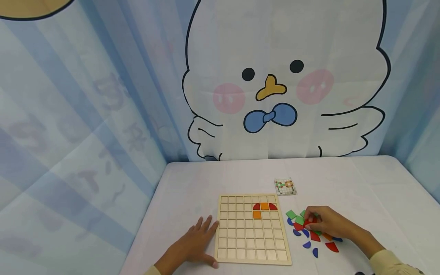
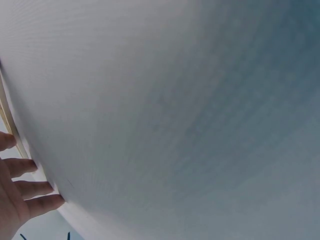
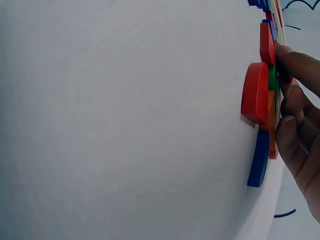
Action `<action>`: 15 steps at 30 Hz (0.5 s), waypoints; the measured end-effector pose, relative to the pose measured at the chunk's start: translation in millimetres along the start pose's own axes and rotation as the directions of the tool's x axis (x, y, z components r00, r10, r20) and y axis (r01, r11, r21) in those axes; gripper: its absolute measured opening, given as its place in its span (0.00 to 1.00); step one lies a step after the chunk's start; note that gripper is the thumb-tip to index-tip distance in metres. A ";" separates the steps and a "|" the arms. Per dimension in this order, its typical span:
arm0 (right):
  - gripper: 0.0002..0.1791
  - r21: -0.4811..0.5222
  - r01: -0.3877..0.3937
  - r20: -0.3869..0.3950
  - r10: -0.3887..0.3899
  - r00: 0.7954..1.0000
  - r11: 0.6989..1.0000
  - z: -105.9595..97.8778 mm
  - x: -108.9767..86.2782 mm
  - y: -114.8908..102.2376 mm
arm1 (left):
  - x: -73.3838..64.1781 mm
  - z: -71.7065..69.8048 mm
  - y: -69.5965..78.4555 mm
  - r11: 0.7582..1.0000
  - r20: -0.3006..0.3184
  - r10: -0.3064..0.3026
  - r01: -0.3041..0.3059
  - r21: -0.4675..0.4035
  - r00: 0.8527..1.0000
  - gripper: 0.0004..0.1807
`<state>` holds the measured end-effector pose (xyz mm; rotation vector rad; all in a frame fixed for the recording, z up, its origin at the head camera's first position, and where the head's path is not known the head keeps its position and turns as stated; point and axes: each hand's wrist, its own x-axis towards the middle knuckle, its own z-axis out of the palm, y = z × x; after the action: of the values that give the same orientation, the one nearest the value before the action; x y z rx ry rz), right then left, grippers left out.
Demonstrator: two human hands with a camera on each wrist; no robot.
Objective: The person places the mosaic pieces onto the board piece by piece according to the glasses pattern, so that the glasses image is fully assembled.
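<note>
A wooden grid board (image 1: 252, 261) lies on the table. In its upper right cells sit orange square tiles (image 1: 257, 214) and red quarter-round tiles (image 1: 272, 207). My left hand (image 1: 195, 244) rests at the board's left edge, fingers spread and fingertips close to the frame. To the right of the board, my right hand (image 1: 330, 222) pinches a red piece (image 1: 308, 221) between thumb and fingers, low over a loose pile. In the right wrist view, fingers partly hide that piece, and a red quarter-round tile (image 3: 256, 94) lies nearby.
Around the right hand lie green squares (image 1: 290, 214), blue half-round pieces (image 1: 307, 245) and several more red and orange ones. A small pattern card (image 1: 285, 187) lies behind the board. A cartoon-printed curtain (image 1: 268, 141) hangs along the table's far edge.
</note>
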<state>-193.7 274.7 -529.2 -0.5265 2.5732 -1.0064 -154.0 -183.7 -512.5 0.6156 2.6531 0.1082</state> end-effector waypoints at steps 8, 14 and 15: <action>0.14 -0.008 -0.010 -0.002 0.010 1.000 1.000 1.3 0.9 -1.2 | -0.5 -0.6 0.2 1.000 0.004 -0.005 0.005 -0.004 1.000 0.68; 0.14 0.004 -0.021 -0.023 0.021 1.000 1.000 0.9 0.3 -4.9 | -0.3 -0.7 -0.1 1.000 0.007 -0.003 0.003 -0.003 1.000 0.68; 0.13 0.006 -0.020 -0.026 0.020 0.999 1.000 0.9 0.4 -5.4 | -0.5 -1.2 0.2 1.000 0.007 -0.004 0.004 -0.003 1.000 0.68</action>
<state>-192.5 270.3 -526.2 -0.4889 2.5923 -1.0202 -154.0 -183.7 -511.2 0.6084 2.6464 0.1090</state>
